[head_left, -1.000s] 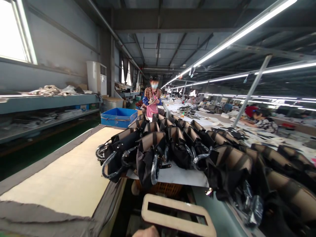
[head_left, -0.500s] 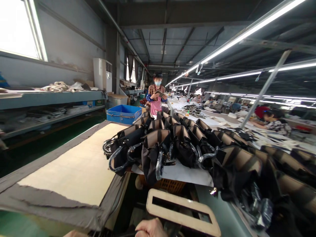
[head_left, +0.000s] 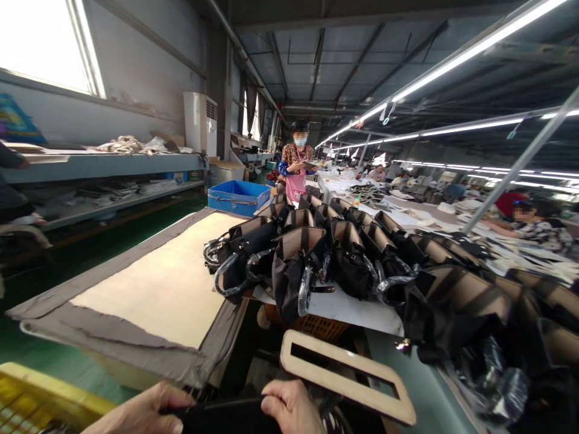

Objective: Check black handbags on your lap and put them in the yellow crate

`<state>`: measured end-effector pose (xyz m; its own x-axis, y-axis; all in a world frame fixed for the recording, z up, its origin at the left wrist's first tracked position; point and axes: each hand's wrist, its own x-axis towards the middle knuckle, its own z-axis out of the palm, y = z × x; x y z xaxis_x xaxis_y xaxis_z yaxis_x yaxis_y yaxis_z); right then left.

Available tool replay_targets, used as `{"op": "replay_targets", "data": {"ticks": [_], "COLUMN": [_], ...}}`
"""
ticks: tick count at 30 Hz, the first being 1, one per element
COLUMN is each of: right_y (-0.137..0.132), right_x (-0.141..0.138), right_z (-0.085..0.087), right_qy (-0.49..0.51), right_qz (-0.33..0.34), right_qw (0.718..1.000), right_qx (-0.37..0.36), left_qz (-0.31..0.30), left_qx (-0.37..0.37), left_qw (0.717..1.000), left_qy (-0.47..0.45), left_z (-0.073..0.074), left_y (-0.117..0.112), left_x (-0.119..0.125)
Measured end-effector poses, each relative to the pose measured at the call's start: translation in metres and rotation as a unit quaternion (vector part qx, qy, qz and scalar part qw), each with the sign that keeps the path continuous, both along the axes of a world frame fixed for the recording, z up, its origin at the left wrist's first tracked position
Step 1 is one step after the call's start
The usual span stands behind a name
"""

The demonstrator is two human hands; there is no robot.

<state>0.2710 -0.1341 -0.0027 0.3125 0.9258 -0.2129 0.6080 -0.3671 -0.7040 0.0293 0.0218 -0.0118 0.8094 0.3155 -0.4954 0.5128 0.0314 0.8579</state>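
Note:
At the bottom of the head view, my left hand and my right hand grip a black, smooth-looking piece stretched between them. Its lower part is cut off by the frame, so I cannot tell its exact kind. Just beyond my right hand is a pale wooden frame with rounded corners and a long slot. Further on, many black handbags with tan linings stand upright and open in rows. Their handles are wrapped in clear plastic.
A table with grey cloth and a cream sheet lies to the left. A yellow crate is at lower left, a blue bin farther back. An orange basket sits under the bags. A person stands ahead holding a flat item.
Both hands have risen further into view, bringing the black piece up with them. My view has shifted left and slightly down, and the yellow crate now shows.

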Motion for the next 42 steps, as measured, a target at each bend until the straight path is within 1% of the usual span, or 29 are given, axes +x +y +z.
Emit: {"op": "replay_targets", "data": {"ticks": [2, 3, 5, 7, 10, 12, 16, 21, 35, 39, 42], "right_y": [-0.003, -0.004, -0.005, -0.004, 0.000, 0.000, -0.002, -0.001, 0.001, 0.001, 0.001], "right_x": [-0.003, -0.004, -0.003, 0.000, 0.004, 0.005, 0.007, 0.009, 0.014, 0.015, 0.015], "right_z": [0.004, 0.006, 0.006, 0.001, -0.008, -0.013, -0.016, -0.021, -0.032, -0.034, -0.035], "right_qy": [0.026, 0.039, 0.052, 0.065, 0.070, 0.067, 0.053, 0.042, 0.046, 0.051, 0.052], "right_qz": [0.019, 0.028, 0.029, 0.039, 0.040, 0.040, 0.031, 0.040, 0.039, 0.026, 0.023], "right_qw": [0.999, 0.999, 0.998, 0.997, 0.997, 0.997, 0.998, 0.998, 0.998, 0.998, 0.998], "right_qx": [0.019, 0.023, 0.035, 0.028, 0.015, 0.011, 0.024, 0.010, -0.013, -0.019, -0.023], "left_qz": [-0.002, -0.020, -0.024, -0.027, -0.036, -0.046, -0.059, -0.066, -0.078, -0.057, -0.027], "left_qx": [-0.007, -0.014, 0.000, 0.005, 0.005, 0.034, 0.104, 0.119, 0.096, 0.077, 0.022], "left_qw": [1.000, 0.999, 0.999, 0.999, 0.999, 0.997, 0.992, 0.990, 0.992, 0.995, 0.999], "left_qy": [-0.017, -0.021, -0.033, -0.039, -0.039, -0.044, -0.040, -0.033, -0.015, 0.001, -0.001], "left_z": [0.011, 0.015, 0.018, 0.014, 0.003, -0.002, -0.007, -0.010, -0.010, -0.010, -0.011], "left_y": [-0.003, -0.003, -0.002, 0.001, 0.008, 0.010, 0.013, 0.013, 0.015, 0.013, 0.010], "left_x": [0.001, 0.001, 0.001, -0.001, -0.004, -0.006, -0.006, -0.005, -0.004, -0.002, -0.002]}}
